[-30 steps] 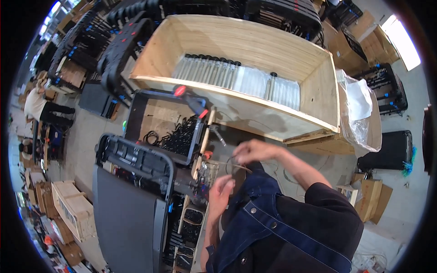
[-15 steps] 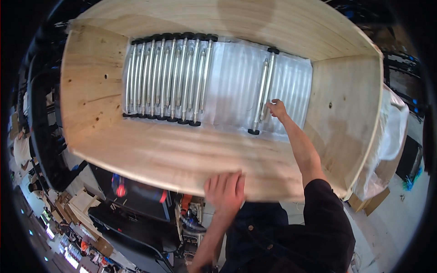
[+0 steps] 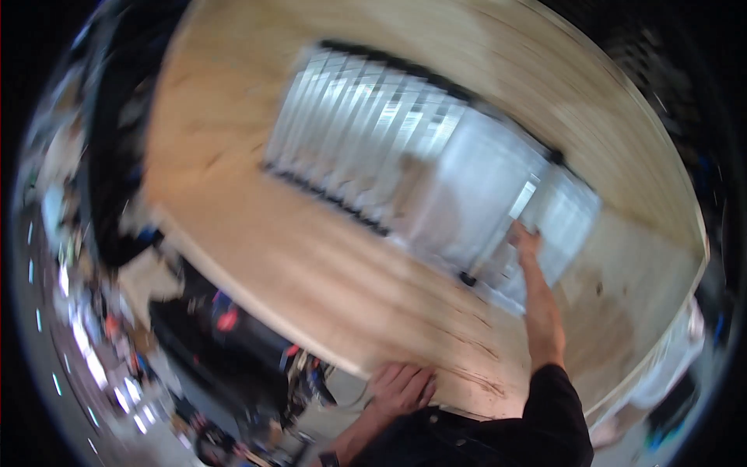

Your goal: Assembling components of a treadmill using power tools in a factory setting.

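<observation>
A large wooden crate (image 3: 257, 226) fills most of the view, tilted and smeared by motion. Across its lined floor lies a row of several shiny metal rods (image 3: 354, 117) with black round ends. Apart from them, toward the right, is another metal rod (image 3: 498, 233) with black ends. My right hand (image 3: 527, 237) reaches into the crate beside this rod; blur hides whether its fingers touch or grip it. My left hand (image 3: 401, 387) is wrapped over the crate's near edge.
Translucent wrapping (image 3: 478, 171) covers the crate floor between the row and the lone rod. High wooden walls surround the rods. Outside, at lower left, stand dark equipment with a red part (image 3: 226, 321) and blurred clutter. White plastic sheeting (image 3: 661, 358) hangs beyond the right wall.
The whole view has tilted, so the crate and rods slant down to the right. My right hand stays by the lone rod, and my left hand stays on the near edge.
</observation>
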`<state>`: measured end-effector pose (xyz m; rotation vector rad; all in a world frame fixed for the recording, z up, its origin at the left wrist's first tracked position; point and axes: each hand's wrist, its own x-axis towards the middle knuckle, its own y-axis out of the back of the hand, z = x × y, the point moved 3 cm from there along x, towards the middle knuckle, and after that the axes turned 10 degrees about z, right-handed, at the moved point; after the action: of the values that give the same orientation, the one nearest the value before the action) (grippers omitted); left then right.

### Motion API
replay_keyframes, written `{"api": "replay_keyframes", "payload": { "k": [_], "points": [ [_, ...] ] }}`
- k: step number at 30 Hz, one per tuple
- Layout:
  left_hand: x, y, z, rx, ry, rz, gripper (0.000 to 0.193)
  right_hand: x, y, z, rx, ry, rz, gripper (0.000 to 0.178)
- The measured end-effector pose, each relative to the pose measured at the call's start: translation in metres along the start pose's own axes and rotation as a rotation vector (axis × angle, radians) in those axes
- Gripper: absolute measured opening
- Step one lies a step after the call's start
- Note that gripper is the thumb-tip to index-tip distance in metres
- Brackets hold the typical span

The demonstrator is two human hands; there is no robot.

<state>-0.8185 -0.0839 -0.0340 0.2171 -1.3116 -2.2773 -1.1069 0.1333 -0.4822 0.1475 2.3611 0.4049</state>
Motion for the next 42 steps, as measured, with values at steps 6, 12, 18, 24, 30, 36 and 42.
{"api": "replay_keyframes", "payload": {
  "k": [6, 12, 18, 24, 30, 36, 42],
  "points": [
    [-0.011, 0.015, 0.001, -0.077, 0.041, 0.242, 0.012, -0.119, 0.066, -0.120, -0.345, 0.294, -0.303, 0.034],
    [-0.035, 0.046, 0.005, -0.292, 0.073, 0.235, 0.019, -0.393, 0.063, -0.234, -0.554, 0.462, -0.718, 0.022],
    [-0.100, 0.234, -0.049, -1.342, 0.541, 0.931, 0.053, -0.617, 0.038, -0.219, -0.503, 0.551, -1.188, 0.027],
    [-0.239, 0.371, -0.086, -1.289, 0.349, 1.321, 0.046, -0.782, -0.024, -0.111, -0.556, 0.500, -1.706, 0.029],
    [-0.356, 0.419, -0.111, -0.911, 0.587, 1.318, 0.045, -0.826, -0.185, -0.078, -0.722, 0.726, -1.743, 0.024],
    [-0.378, 0.374, -0.147, -1.027, 1.059, 1.029, 0.032, -0.804, -0.429, 0.022, -0.810, 1.045, -1.397, 0.024],
    [-0.379, 0.322, -0.150, -1.173, 1.386, 1.061, 0.038, -0.793, -0.526, 0.105, -1.136, 1.583, -1.210, 0.023]
  ]
}}
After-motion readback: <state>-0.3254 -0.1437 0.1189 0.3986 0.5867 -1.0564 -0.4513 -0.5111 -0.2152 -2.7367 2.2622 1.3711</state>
